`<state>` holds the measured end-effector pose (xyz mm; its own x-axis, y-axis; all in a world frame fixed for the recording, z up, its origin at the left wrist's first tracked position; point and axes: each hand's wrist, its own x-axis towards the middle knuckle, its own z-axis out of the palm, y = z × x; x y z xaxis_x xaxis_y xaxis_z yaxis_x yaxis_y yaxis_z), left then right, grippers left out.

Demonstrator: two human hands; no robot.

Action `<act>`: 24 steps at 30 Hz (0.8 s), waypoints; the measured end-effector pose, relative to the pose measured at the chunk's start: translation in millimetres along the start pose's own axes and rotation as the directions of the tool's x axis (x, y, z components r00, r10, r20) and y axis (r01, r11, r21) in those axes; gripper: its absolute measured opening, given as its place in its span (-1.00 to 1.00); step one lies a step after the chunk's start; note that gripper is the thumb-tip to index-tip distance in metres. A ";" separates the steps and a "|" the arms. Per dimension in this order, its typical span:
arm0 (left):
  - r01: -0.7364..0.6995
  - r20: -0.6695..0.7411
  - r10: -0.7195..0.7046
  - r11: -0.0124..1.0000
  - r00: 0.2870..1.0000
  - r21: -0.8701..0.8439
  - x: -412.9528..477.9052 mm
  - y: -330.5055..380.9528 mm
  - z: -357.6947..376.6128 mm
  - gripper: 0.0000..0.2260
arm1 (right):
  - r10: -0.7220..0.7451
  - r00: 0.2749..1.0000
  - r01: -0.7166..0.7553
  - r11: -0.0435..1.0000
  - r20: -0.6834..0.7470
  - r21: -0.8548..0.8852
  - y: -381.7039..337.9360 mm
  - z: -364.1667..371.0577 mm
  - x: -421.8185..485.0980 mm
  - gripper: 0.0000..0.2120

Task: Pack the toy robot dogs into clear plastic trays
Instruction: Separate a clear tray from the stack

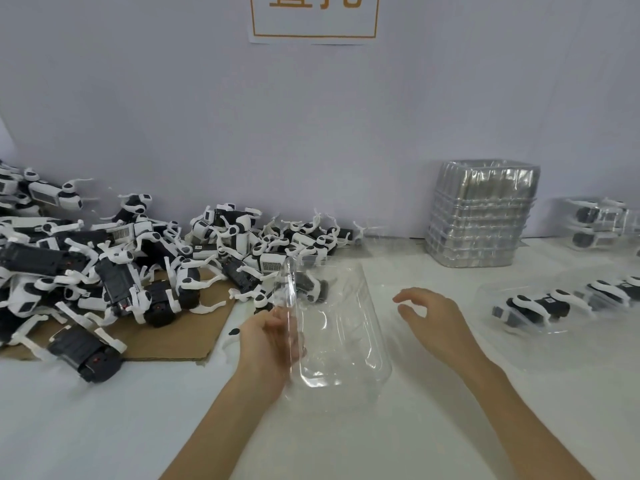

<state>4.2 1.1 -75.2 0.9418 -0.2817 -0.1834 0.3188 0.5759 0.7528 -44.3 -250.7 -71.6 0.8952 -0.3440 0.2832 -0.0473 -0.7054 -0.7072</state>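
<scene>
A clear plastic tray (341, 327) lies tilted on the white table in front of me. My left hand (268, 336) grips its left edge. My right hand (431, 315) hovers just right of the tray with relaxed, spread fingers and holds nothing. A big heap of black-and-white toy robot dogs (114, 265) covers the left of the table, partly on a brown cardboard sheet (194, 336). One dog shows through the tray's far end.
A tall stack of clear trays (481, 216) stands at the back right against the wall. Packed trays with dogs (540, 306) lie at the right, and more are stacked at the far right (601, 220). A small white and black part (232, 334) lies by my left hand.
</scene>
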 end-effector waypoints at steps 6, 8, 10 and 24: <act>-0.036 0.054 0.029 0.990 0.998 0.139 -3.3 0.1 1.6 -0.89 | -0.095 0.957 -0.048 0.879 0.275 0.474 -26.5 -6.9 -5.5 -0.90; 0.009 0.081 -0.029 0.972 0.996 0.235 -3.1 -1.1 2.5 -0.86 | -0.131 0.954 -0.004 0.892 0.268 0.451 -26.9 -1.3 -7.1 -0.77; -0.008 0.054 -0.016 0.906 0.998 0.424 -4.9 -5.2 5.8 -0.80 | -0.118 0.983 0.044 0.895 0.139 0.443 -24.4 0.3 -5.6 -0.66; -0.164 0.114 0.612 0.026 0.783 0.986 20.2 4.5 -37.4 -0.44 | -0.056 0.996 0.069 0.968 -0.063 0.240 -13.5 -10.6 -0.5 -0.80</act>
<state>28.6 26.7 -99.1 0.9202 0.0447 0.3888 -0.2508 -0.6955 0.6734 -48.9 -247.5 -55.3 0.8670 -0.3421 0.3624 0.1227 -0.5581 -0.8206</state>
